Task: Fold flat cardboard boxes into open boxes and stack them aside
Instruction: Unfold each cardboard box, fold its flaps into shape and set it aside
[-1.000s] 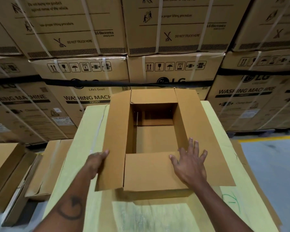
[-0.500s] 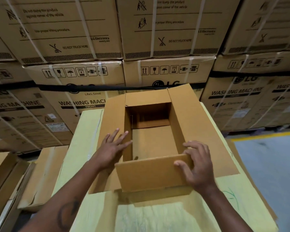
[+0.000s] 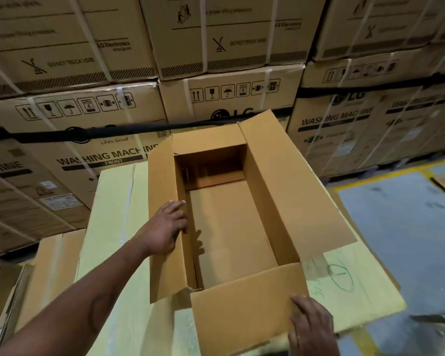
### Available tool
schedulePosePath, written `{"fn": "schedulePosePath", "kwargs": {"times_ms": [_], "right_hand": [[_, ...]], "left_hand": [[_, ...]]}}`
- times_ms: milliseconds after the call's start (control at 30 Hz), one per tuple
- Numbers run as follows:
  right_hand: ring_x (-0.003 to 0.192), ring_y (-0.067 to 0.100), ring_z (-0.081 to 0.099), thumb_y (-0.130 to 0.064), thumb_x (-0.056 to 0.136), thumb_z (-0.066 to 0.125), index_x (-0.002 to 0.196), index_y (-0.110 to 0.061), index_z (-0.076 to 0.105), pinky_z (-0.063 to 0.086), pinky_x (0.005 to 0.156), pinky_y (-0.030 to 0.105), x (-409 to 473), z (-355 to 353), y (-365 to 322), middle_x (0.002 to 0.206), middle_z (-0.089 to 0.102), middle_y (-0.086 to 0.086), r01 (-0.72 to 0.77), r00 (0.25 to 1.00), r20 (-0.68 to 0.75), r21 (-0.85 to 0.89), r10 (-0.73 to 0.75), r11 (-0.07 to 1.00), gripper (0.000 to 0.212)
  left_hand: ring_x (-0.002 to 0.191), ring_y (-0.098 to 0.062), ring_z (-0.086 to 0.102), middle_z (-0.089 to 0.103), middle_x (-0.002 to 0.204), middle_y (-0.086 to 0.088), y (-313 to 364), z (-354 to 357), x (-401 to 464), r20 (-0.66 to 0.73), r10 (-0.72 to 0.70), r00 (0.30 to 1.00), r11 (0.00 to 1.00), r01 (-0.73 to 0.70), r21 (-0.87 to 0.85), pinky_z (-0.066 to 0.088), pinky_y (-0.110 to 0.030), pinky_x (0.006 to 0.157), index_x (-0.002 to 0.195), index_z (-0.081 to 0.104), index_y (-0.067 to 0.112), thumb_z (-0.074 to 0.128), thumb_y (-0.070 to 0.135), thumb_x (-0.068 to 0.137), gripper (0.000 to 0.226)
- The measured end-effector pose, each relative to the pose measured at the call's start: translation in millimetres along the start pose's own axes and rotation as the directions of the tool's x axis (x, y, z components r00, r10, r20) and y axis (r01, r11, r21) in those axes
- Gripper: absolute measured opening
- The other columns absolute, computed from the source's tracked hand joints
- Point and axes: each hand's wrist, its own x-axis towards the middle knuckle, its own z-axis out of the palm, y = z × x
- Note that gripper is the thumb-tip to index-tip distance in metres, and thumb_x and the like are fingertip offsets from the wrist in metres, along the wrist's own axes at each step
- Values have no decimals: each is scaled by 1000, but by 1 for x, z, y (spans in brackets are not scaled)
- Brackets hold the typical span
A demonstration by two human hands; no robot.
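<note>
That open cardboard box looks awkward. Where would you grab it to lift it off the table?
Probably by the two long side walls of the box, one grip from each side, fingers hooked over the rims. The flaps splay outward and would likely bend; the walls stand upright and rigid. The left hand already rests there.

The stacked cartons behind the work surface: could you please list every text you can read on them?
"WASHING MACHINE" and "FRONT": lower left carton.
"Life's Good": same carton.
"LG": middle carton.
"LG Electronics": upper left carton.
"DO NOT TRUCK HERE": upper left carton and upper middle carton.
"WASHING MAC...": right carton.
Small print, stickers and green scribbles on the yellow sheet: unreadable.
</note>
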Motion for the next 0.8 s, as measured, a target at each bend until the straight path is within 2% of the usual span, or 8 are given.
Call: {"fn": "schedulePosePath", "kwargs": {"times_ms": [167, 267, 333, 433, 533, 667, 733, 800], "right_hand": [[122, 41, 48, -8, 47, 49, 97, -25, 54, 38, 104, 57, 44, -13, -11, 132, 48, 13, -310, 901, 324, 20, 287, 950, 53], [153, 41, 15, -14, 69, 50, 136, -21, 51, 17, 123, 58, 81, -26, -24, 162, 22, 15, -334, 779, 532, -96, 332, 938, 67], [157, 28, 7, -38, 89, 44, 152, -26, 38, 2, 127, 53, 105, -25, -55, 168, 20, 7, -244, 767, 596, -74, 240, 967, 64], [153, 27, 19, -52, 95, 51, 157, -26, 26, 6, 126, 52, 130, -12, -108, 165, 27, 2, -104, 751, 654, -15, 89, 994, 72], [133, 30, 37, -28, 91, 65, 154, -28, 27, 28, 116, 47, 137, 8, -113, 153, 37, 4, -14, 810, 585, -58, 46, 998, 74], [120, 17, 43, -25, 86, 74, 146, -38, 39, 36, 101, 37, 146, 20, -67, 139, 48, -13, 16, 825, 565, 28, -29, 999, 71], [118, 18, 47, -26, 83, 78, 145, -33, 46, 36, 99, 38, 159, 20, -47, 136, 55, -10, 57, 843, 536, -24, -35, 998, 70], [120, 21, 50, -23, 82, 79, 142, -30, 50, 36, 100, 40, 176, 16, -34, 134, 59, -6, 73, 860, 510, -115, -4, 991, 67]], "left_hand": [[138, -22, 45, 67, 110, 8, 5, 2, 6, -81, -23, 996, 997, 16, -77, 18, -53, 126, 96, 75, 31, 62, 17, 75, 29], [112, -23, 54, 62, 97, 9, 30, 7, 4, -120, -107, 987, 987, 91, -133, 25, -42, 115, 96, 74, 30, 64, 24, 63, 34], [105, -22, 54, 61, 95, 9, 57, 11, 0, -137, -172, 976, 977, 151, -147, 27, -42, 107, 98, 70, 30, 57, 32, 62, 39], [99, -19, 55, 66, 96, 8, 101, 12, 5, -203, -222, 954, 962, 180, -207, 34, -40, 95, 105, 70, 28, 51, 37, 75, 37], [110, -13, 55, 70, 115, 10, 107, -6, 12, -93, -190, 977, 934, 150, -324, 39, -33, 96, 126, 67, 30, 56, 46, 94, 37], [134, -18, 48, 59, 144, 7, 53, -36, -16, 221, -242, 945, 953, 274, -131, 33, -38, 109, 146, 53, 34, 59, 76, 85, 74], [137, -21, 46, 52, 151, 2, 39, -43, -36, 294, -336, 895, 932, 360, -32, 35, -41, 112, 153, 43, 34, 66, 69, 86, 79], [129, -20, 52, 57, 144, 3, 49, -39, -44, 257, -376, 890, 922, 387, 8, 41, -38, 105, 146, 50, 31, 65, 61, 91, 64]]}}
